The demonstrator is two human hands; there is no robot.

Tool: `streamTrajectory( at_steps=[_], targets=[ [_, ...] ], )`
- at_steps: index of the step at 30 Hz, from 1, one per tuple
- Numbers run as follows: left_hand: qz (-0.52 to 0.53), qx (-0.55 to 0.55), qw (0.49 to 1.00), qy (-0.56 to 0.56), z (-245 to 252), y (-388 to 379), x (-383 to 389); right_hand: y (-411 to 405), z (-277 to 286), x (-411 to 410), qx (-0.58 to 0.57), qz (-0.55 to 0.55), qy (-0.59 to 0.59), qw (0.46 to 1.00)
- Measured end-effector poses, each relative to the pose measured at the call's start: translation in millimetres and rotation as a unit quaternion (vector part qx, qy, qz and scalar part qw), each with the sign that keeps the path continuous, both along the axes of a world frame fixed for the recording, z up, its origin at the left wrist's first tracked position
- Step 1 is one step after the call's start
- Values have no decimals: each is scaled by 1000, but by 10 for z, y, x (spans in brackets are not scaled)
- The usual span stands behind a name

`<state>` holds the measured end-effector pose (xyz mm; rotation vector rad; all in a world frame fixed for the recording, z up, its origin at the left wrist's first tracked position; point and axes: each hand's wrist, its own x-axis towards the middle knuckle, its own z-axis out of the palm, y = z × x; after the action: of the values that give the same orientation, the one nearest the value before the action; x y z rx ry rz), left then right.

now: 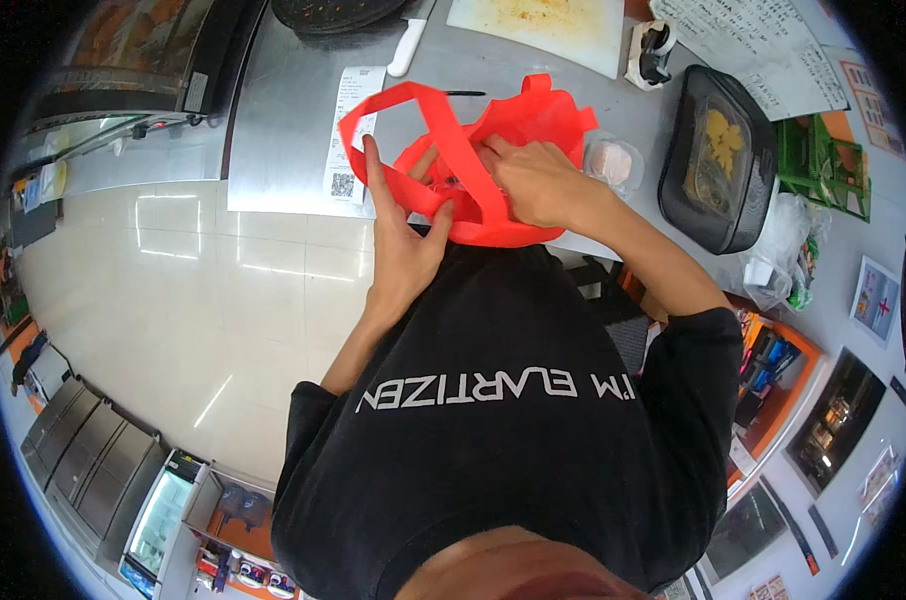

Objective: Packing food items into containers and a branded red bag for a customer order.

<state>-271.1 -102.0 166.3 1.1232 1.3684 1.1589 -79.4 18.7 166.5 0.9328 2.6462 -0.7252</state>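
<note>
A red fabric carrier bag [513,232] stands with its mouth up at the near edge of a steel worktop [280,127], close to my body. My left hand [404,240] holds the near left rim, thumb on one side and index finger raised by the looped handle. Inside the mouth are the fingertips of my right hand [535,180]; what they touch is hidden. A printed receipt [348,135] lies flat to the left, partly behind the handle. Behind the bag is a black pen [466,94]. A small clear tub [612,163] sits to the right.
A white-handled knife [406,49], a stained white cutting board [539,26] and a tape dispenser [651,54] lie at the back. On the right stand a black case [723,225] with a clear food container on it, a green basket [817,161] and plastic bags [779,240].
</note>
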Motion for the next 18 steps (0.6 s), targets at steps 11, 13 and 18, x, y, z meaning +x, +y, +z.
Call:
streamTrajectory(
  at_steps=[11, 13, 18],
  targets=[
    [-67, 24, 977, 200, -147, -255, -286, 102, -159, 196, -4, -111, -60, 992],
    [-164, 47, 944, 283, -88, -160, -295, 245, 157, 111, -38, -163, -85, 982],
    [-101, 35, 965, 240, -177, 190, -207, 314, 35, 117, 51, -193, -51, 979]
  ],
)
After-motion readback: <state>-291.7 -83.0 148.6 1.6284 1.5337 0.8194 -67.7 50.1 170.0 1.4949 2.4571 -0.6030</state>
